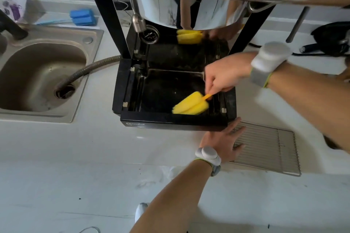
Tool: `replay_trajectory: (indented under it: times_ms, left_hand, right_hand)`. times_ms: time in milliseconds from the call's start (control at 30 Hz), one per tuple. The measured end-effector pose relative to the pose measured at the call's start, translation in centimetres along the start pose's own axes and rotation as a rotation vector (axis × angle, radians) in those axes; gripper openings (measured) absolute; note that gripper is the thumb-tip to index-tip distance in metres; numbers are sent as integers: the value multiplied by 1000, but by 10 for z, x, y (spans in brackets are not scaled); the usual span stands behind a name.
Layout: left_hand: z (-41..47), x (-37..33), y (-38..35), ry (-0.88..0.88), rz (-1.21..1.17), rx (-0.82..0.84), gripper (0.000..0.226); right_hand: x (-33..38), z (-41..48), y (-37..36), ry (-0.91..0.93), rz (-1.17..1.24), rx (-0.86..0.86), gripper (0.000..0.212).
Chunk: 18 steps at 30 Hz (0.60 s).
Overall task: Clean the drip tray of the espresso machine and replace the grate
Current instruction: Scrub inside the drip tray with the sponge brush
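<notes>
I have my right hand (223, 75) closed round the orange handle of a yellow sponge brush (190, 106), with the sponge head lying inside the black drip tray (162, 91) at its near right corner. The brush is blurred, so I cannot tell how firmly the sponge presses on the tray floor. The tray sits open at the base of the espresso machine (189, 9), its dark floor bare, and the polished panel at the far side mirrors the yellow sponge. My left hand (221, 140) is spread flat with fingers open, holding nothing, just in front of the tray's near right corner; its fingertips lie over the left edge of the wire grate (269, 147). The grate lies flat on the white bench (75, 147), off the tray, to the near right of the machine. To the left is a steel sink (37, 73) with a ribbed hose (89, 70) running from the machine down into its drain. A blue sponge brush (82, 17) lies on the far ledge behind the sink.
</notes>
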State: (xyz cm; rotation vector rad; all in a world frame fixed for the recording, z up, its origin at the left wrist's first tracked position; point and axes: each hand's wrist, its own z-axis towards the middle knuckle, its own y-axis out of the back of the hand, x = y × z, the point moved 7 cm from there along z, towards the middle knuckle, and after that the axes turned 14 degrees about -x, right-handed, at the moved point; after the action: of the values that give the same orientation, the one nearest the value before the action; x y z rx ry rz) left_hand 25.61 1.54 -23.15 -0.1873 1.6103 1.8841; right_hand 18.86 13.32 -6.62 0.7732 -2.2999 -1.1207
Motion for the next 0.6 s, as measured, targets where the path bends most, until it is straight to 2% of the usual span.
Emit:
replay_trajectory:
  times_ms: [67,133,233,267,333,467,533,600]
  left_hand:
    - [1,-1,2,1,6,-15,60]
    - [0,-1,2,-6,5,-10,60]
    - [-1,1,2,-1,-14,29,60]
    - [-1,0,2,-2,-14,40,61]
    - [-1,-1,2,-7,-1,49,61]
    - [1,-1,4,-5,0,31,61]
    - [0,-3,4,-4,-14,24,60]
    - [0,-3,4,-5,-17,24,60]
  right_hand:
    - [-20,-9,14,-48,-133,28,18]
    - [-21,-9,33,-31,-207,-82,17]
    - [13,2,44,109,-75,-343,21]
    - [22,5,38,122,-24,-371,22]
    - [27,7,16,108,15,-278,25]
    - [-12,-14,0,-37,-125,8,23]
    - [-24,-23,13,-81,-191,35,22]
    - [-13,-20,28,-9,-209,-63,22]
